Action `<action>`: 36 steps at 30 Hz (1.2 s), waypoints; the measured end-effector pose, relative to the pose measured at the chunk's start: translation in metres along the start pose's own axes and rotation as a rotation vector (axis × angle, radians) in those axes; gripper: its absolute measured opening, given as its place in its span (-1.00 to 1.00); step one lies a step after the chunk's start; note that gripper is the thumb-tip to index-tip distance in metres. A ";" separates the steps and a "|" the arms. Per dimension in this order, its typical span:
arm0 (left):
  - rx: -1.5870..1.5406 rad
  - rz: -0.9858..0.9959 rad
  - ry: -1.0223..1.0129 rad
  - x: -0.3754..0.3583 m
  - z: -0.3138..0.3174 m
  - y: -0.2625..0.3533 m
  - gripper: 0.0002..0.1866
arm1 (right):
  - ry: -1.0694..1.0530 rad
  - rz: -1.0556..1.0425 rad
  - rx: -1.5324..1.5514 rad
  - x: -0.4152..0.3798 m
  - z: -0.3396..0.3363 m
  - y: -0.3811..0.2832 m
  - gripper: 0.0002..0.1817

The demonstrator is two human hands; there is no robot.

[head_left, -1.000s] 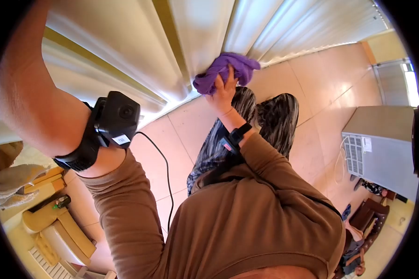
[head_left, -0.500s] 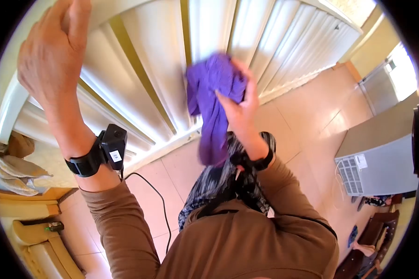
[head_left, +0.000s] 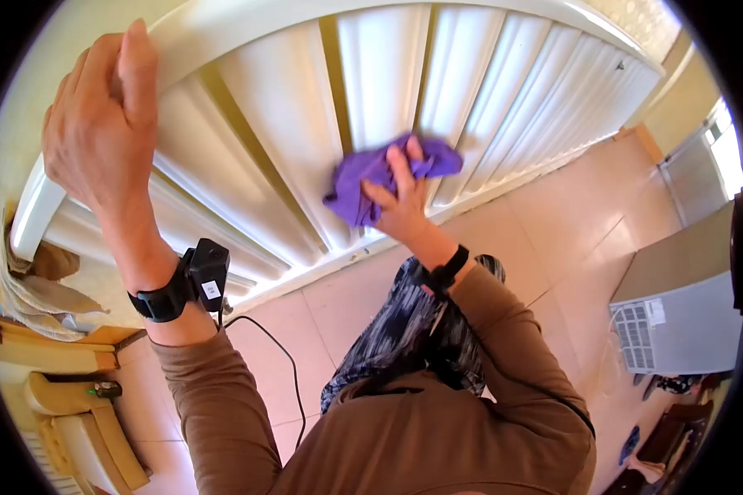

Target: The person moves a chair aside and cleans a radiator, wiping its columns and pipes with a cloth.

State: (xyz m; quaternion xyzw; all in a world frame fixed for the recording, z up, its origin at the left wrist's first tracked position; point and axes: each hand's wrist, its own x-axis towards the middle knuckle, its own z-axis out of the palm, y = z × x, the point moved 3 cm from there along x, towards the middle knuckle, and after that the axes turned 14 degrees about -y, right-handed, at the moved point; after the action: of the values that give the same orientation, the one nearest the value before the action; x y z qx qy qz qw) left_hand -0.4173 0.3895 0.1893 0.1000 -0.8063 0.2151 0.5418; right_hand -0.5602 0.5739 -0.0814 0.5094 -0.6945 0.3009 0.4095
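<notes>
A white slatted railing [head_left: 285, 115] curves across the upper part of the head view. My left hand [head_left: 103, 136] grips its smooth top rail [head_left: 239, 31] at the upper left, fingers curled over it and partly hidden. Against the slats near the middle, my right hand [head_left: 403, 202] presses a crumpled purple cloth [head_left: 359, 183], with its fingers spread over the fabric. The cloth covers the lower part of a few slats. What lies under my right palm is hidden.
A black device [head_left: 206, 268] is strapped to my left wrist, its cable [head_left: 285, 351] hanging down. A grey fridge-like appliance [head_left: 677, 322] stands at right, a yellow armchair [head_left: 91, 437] at lower left. Light cloth [head_left: 33, 289] hangs at the left. Pinkish tiles [head_left: 545, 214] cover the floor.
The purple cloth, hanging long from my right hand before, is now bunched and pressed lower on the slats. My left hand keeps its hold on the rail. The view has shifted slightly.
</notes>
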 end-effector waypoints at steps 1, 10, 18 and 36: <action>-0.003 0.005 0.001 0.000 0.001 -0.001 -0.66 | -0.110 0.028 0.021 -0.025 0.007 -0.002 -0.44; 0.043 0.016 -0.009 -0.006 0.006 -0.018 -0.63 | -0.630 0.050 0.021 -0.113 0.008 -0.006 -0.42; 0.126 -0.059 -0.175 -0.007 0.020 -0.043 -0.53 | 0.113 -0.071 0.052 0.051 -0.074 0.037 -0.23; 0.037 0.102 -0.076 0.019 0.007 -0.022 -0.54 | -0.236 -0.172 -0.008 -0.086 -0.017 0.068 -0.59</action>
State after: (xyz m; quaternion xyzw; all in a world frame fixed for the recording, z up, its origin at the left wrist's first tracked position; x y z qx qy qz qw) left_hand -0.4217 0.3678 0.2095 0.0767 -0.8263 0.2534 0.4971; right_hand -0.6083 0.6479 -0.1485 0.5971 -0.6928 0.2001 0.3513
